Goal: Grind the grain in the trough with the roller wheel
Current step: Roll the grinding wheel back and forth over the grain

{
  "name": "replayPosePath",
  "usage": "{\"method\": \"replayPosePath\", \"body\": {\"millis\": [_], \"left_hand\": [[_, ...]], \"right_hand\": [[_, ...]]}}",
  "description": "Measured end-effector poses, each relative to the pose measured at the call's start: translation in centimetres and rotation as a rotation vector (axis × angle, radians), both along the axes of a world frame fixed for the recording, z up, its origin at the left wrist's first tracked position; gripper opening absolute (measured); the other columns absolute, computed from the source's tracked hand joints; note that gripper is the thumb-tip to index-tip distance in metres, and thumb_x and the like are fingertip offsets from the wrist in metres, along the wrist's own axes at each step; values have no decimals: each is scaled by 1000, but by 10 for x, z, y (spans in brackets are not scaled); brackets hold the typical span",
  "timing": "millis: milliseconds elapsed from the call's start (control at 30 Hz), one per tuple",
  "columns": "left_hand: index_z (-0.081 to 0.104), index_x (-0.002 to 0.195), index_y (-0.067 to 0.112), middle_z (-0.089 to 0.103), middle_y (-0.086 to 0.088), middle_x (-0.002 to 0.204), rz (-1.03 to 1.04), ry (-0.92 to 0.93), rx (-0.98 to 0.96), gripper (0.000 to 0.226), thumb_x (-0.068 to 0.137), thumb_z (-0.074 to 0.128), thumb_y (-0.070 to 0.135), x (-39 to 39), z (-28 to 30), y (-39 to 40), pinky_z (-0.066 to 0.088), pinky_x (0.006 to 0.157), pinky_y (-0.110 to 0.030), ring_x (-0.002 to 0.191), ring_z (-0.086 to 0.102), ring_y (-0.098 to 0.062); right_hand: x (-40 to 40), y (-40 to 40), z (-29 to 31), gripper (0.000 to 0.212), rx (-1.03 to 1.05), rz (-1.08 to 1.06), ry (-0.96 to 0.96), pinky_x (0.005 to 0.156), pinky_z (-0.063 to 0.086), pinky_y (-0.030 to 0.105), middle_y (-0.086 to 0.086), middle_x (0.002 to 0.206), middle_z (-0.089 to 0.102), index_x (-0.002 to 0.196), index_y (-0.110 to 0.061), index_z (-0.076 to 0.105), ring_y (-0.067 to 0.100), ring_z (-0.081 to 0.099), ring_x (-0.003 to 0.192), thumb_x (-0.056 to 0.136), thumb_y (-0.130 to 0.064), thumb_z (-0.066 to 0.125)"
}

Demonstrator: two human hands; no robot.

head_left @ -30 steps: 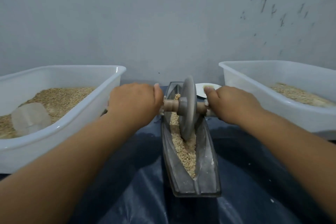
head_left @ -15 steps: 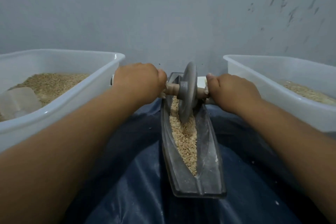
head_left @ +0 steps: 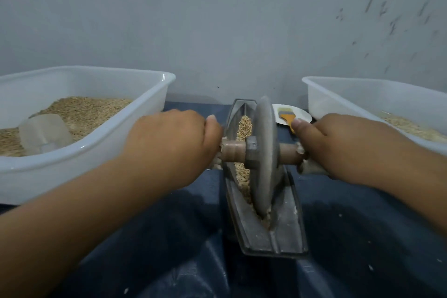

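Both hands are on the axle: the left hand point(head_left: 173, 145) curls round the wooden handle left of the grey stone roller wheel point(head_left: 263, 155), the right hand point(head_left: 338, 145) grips the handle on its right. The wheel stands upright in the long grey boat-shaped trough point(head_left: 285, 220), tan grain point(head_left: 244, 126) piled just behind it. Left of the trough sits a white plastic tub point(head_left: 96, 152).
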State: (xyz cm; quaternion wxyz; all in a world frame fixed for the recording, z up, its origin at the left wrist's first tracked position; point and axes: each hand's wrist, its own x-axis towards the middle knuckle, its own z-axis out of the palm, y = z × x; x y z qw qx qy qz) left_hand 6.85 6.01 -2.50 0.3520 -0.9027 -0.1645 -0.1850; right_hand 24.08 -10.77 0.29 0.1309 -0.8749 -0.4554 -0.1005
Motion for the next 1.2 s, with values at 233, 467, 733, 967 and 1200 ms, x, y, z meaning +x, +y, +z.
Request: {"method": "replayPosePath", "body": {"millis": [233,467,733,967,1200], "left_hand": [[15,144,9,53,-12,116,226,-38,-152,60,93,44,18,48,-11,38,35,56,-35,94,56,-33],[26,140,11,55,-12,110,203,-10,-123,59,88,52,20,54,-1,39,33,54,-34,89,57,-33],[36,132,16,54,-9,96,172,-2,-200,45,88,48,17,41,13,17,33,53,-34,70,40,-27],[22,136,11,39,-10,87,111,98,-144,52,91,46,15,14,24,-11,37,59,-37,80,48,-30],[19,89,13,13,2,63,127,-16,-101,41,87,57,27,-17,18,-20,37,47,-30,56,31,-19]], "right_hand": [[37,64,-16,58,141,-91,-236,59,28,33,2,61,42,62,-21,51,27,42,63,98,-51,16],[50,64,-27,59,171,-67,-213,54,25,32,0,58,43,57,-19,47,22,42,56,98,-47,16],[32,40,-28,50,102,-65,-159,67,42,35,6,79,58,93,-17,65,30,57,78,102,-36,19],[10,4,-18,54,-16,-63,-16,68,44,34,4,77,59,72,-22,57,25,55,74,99,-45,15],[-5,-19,5,28,-16,0,38,69,51,37,-1,69,54,84,-24,39,20,60,72,101,-39,23]]}}
